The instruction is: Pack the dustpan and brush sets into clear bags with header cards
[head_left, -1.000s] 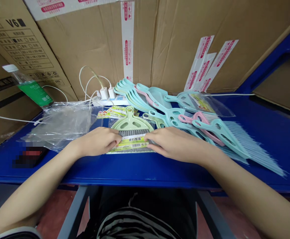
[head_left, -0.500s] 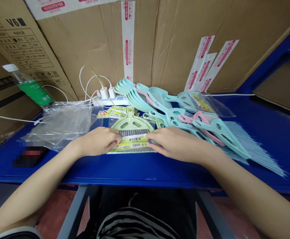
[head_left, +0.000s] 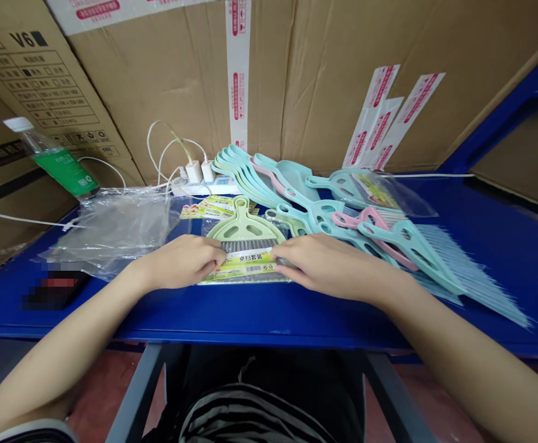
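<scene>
In front of me on the blue table lies a pale green dustpan and brush set [head_left: 244, 232], handle end away from me. Grey bristles show on it, and a yellow-green printed card [head_left: 250, 261] lies across them. My left hand [head_left: 188, 261] grips the left edge of the set and card, fingers curled. On the opposite side my right hand [head_left: 317, 264] has its thumb and fingers closed on the right edge. Clear plastic shows around the set. The undersides of both hands' grips are hidden.
Light blue and pink dustpans and brushes [head_left: 393, 240] are heaped at the right. Clear plastic bags [head_left: 116, 227] lie at the left, near a tilted green-labelled bottle [head_left: 61, 163]. A power strip [head_left: 223, 184] with white cables and more printed cards [head_left: 218, 206] sit behind. Cardboard [head_left: 172, 80] rises at the back.
</scene>
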Demonstrator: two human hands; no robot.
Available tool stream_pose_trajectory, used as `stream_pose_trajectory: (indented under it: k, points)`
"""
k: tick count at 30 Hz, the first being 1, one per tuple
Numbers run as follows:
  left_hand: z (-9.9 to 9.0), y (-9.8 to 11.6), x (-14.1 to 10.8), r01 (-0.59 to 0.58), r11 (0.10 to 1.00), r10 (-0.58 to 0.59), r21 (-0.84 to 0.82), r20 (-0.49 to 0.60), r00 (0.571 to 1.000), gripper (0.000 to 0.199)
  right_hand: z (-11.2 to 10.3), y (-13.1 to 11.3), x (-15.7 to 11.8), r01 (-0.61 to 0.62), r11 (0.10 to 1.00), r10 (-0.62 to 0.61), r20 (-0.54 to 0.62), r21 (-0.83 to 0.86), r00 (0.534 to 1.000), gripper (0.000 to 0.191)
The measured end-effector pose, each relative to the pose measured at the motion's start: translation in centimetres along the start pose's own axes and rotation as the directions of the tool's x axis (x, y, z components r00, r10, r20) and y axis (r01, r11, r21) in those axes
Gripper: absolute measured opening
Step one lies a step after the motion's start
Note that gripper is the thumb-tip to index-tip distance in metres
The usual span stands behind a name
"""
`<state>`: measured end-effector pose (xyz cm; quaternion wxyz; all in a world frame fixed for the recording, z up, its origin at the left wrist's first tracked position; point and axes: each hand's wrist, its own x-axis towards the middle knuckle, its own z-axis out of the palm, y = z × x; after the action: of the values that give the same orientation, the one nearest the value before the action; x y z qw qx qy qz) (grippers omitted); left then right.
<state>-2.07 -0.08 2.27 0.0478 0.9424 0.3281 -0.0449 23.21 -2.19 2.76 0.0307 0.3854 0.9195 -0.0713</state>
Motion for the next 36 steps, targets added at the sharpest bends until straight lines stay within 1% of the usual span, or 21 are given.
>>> stream_pose_trajectory:
  k: [5,11,16,23,28,36]
  points:
    - [0.00,-0.04,-0.01,0.002,1.000,-0.002,-0.002,0.003,1.000,0.024,0.25,0.26,-0.10,0.031,0.999,-0.031,-0.048,0.004,0.998,0.021]
    - [-0.03,0.04,0.02,0.015,1.000,-0.015,-0.001,0.014,1.000,0.024,0.01,-0.08,-0.17,-0.034,0.999,0.034,0.010,-0.026,0.999,0.016]
    - [-0.05,0.01,0.05,-0.004,1.000,0.004,0.006,0.005,1.000,0.024,-0.15,-0.29,-0.20,-0.047,0.998,0.048,0.037,-0.045,0.998,0.019]
    - [-0.10,0.13,0.07,0.021,0.999,-0.022,0.030,0.027,0.999,0.024,-0.07,-0.28,-0.31,-0.038,0.998,0.038,0.008,-0.049,0.999,0.019]
    - [-0.07,0.13,0.06,0.021,0.999,-0.022,0.038,0.031,0.999,0.024,-0.02,-0.32,-0.44,-0.051,0.997,0.053,0.037,-0.053,0.998,0.023]
    - [-0.02,0.10,0.02,0.008,0.999,-0.008,0.045,0.010,1.000,0.025,0.09,-0.47,-0.74,-0.031,0.997,0.032,0.005,-0.069,0.999,0.021]
